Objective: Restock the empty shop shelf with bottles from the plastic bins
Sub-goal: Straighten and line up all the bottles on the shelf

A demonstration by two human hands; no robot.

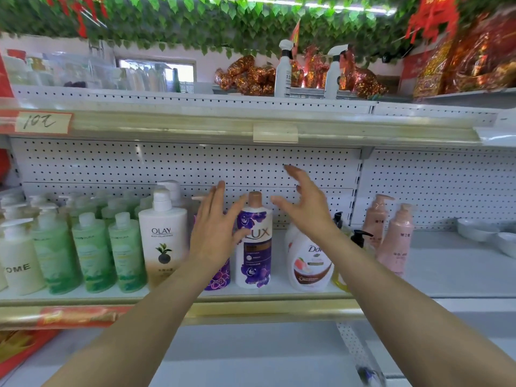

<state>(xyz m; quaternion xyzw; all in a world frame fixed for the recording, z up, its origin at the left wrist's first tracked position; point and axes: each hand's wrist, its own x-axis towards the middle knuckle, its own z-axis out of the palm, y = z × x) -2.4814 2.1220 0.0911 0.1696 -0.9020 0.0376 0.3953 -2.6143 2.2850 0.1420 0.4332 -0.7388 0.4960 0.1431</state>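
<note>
With the left hand (215, 233) and right hand (304, 203) spread empty either side, the purple bottle (254, 255) near the shelf's (279, 306) front edge looks stiff, slick and probably full, best gripped mid-body.

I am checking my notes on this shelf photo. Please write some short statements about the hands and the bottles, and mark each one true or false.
1. The left hand and the right hand both hold nothing. True.
2. The Lux bottle lies on its side. False: it stands upright.
3. The Olay bottle stands left of the Lux bottle. True.
4. The Dove bottle stands on the top level. False: it stands on the same shelf as the Lux bottle, to its right.
</note>
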